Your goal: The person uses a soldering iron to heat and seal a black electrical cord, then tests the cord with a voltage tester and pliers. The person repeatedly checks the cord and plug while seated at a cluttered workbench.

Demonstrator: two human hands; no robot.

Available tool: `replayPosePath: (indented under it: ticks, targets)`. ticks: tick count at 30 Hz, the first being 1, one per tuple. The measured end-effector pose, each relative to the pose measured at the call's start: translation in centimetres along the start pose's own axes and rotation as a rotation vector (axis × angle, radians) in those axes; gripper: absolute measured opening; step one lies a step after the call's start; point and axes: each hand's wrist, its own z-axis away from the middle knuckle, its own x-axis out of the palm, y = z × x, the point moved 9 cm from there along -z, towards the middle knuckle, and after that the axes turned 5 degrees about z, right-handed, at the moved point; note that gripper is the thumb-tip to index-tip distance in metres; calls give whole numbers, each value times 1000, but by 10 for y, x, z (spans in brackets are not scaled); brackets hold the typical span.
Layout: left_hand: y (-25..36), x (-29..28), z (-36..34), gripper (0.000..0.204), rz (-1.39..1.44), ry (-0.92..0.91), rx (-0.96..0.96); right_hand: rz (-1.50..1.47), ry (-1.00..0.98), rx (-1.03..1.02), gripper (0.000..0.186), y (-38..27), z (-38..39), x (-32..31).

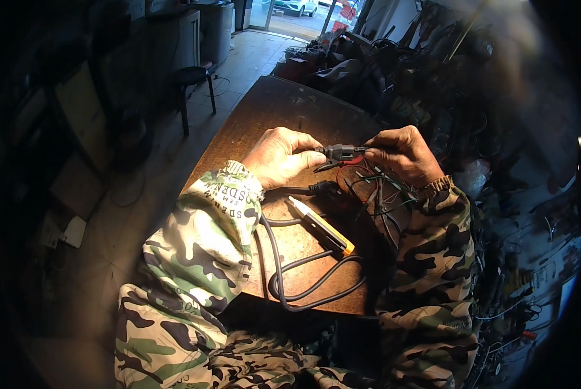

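- The dark grey connector (343, 153) was up between two hands, over the table (264, 110), roughly mid-width.
- Key relation: connector's long axis ran about 9-to-3 o'clock, hand to hand. It lay at 3 o'clock from the left grip (280, 155), at 9 from the right grip (407, 155).
- Neither hand was nearer; both touched it, one per end.
- Left grip: thumb and fingertips pinching the 9 o'clock end.
- Right grip: thumb and fingers pinched round the slim 3 o'clock end; exact finger contact was hidden from where I stood.
- Just under the connector, at 6: red-and-black tool (350, 161), pliers-like, dark nose toward 8. Couldn't tell whether it was held or lying loose.
- Tester pen (319, 223), yellow and black, flat on the table between 6 and 7 from the connector. Pale tip pointed between 10 and 11.
- Black cable (274, 259) looped on the table at 7, partly beneath the pen. Dark plug (326, 188) at 6, in shadow.
- Thin leads (384, 194), tangled, between 4 and 5, near the right wrist.
- Stool (194, 76) off the table, out at 10.
- Count: hands 2, connector 1, red-and-black tool 1, pen 1, plug 1, stool 1. Leads: several, too tangled to count. Cable: looked like one, couldn't confirm.
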Motion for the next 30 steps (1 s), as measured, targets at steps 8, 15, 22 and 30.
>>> replayPosePath:
  ticks: [8, 15, 22, 30]
  targets:
    - [-9, -5, 1, 22, -135, 2, -99, 187, -22, -82, 17, -8, 3, 20]
    - [-9, 5, 1, 27, 98, -137, -108, -100, -50, 12, 18, 14, 6, 9]
    - [-32, -85, 30, 31, -233, 227, -241, -65, 258, 47, 20, 60, 41, -66]
    - [-8, -35, 15, 36, -152, 215, -121, -230, 618, 197, 30, 138, 68, -140]
